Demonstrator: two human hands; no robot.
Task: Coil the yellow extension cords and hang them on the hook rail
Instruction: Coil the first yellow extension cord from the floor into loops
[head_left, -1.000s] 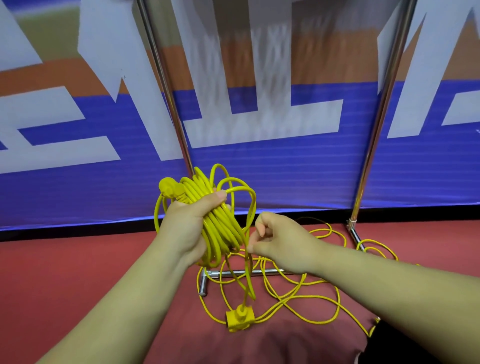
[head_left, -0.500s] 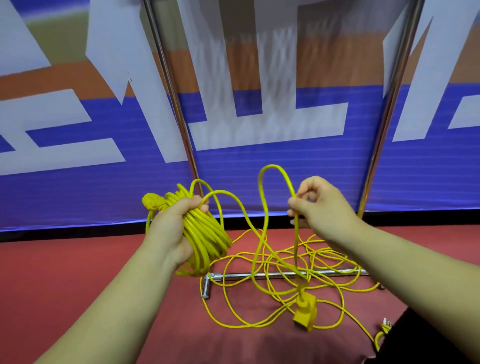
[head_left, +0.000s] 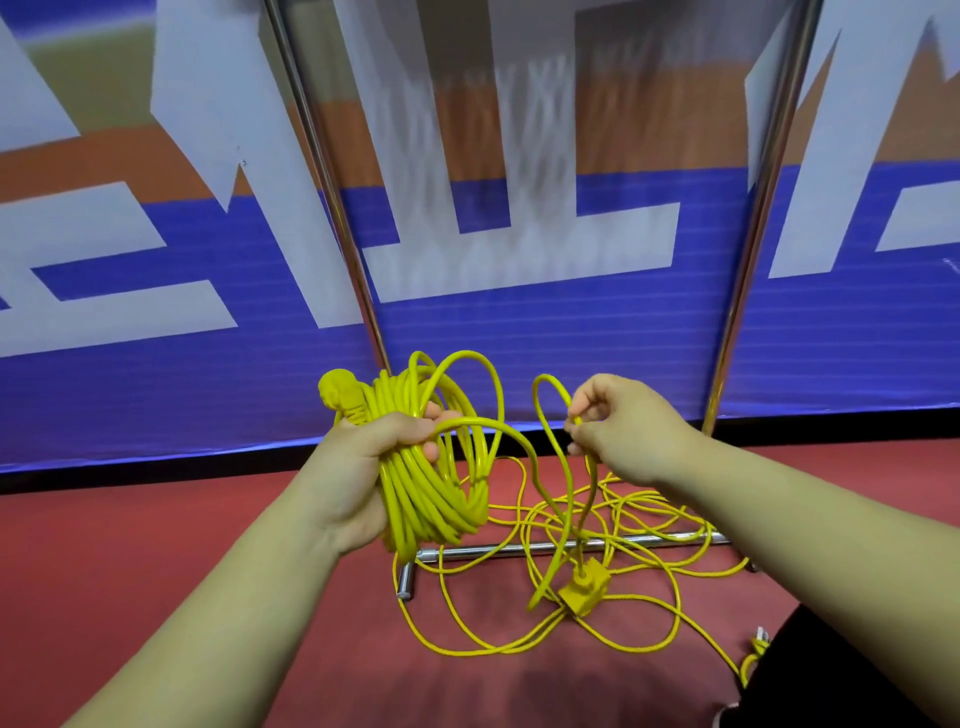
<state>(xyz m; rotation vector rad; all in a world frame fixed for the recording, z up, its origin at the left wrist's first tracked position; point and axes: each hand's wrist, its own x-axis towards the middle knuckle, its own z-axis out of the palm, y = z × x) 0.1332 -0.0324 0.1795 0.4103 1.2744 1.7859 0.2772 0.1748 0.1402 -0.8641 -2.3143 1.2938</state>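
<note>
My left hand (head_left: 363, 467) grips a thick bundle of yellow cord coils (head_left: 431, 483) held upright, its yellow plug (head_left: 340, 397) sticking out at the top left. My right hand (head_left: 618, 431) pinches a strand of the same cord a little to the right, and a loop arches between the two hands. From my right hand the cord hangs down to a yellow socket block (head_left: 584, 592) dangling just above the floor. More loose yellow cord (head_left: 649, 551) lies tangled on the red floor below. No hook rail is visible.
Two chrome uprights (head_left: 332, 218) (head_left: 753, 249) of a stand rise in front of a blue, white and orange banner (head_left: 519, 260). The stand's chrome foot bar (head_left: 519, 548) lies on the red floor (head_left: 130, 545) under the tangle. A dark trouser leg (head_left: 841, 686) shows at bottom right.
My right hand came back toward the left hand with a fresh length of cord, so the loop between them is tighter. The socket block swung slightly and hangs lower right of the coils.
</note>
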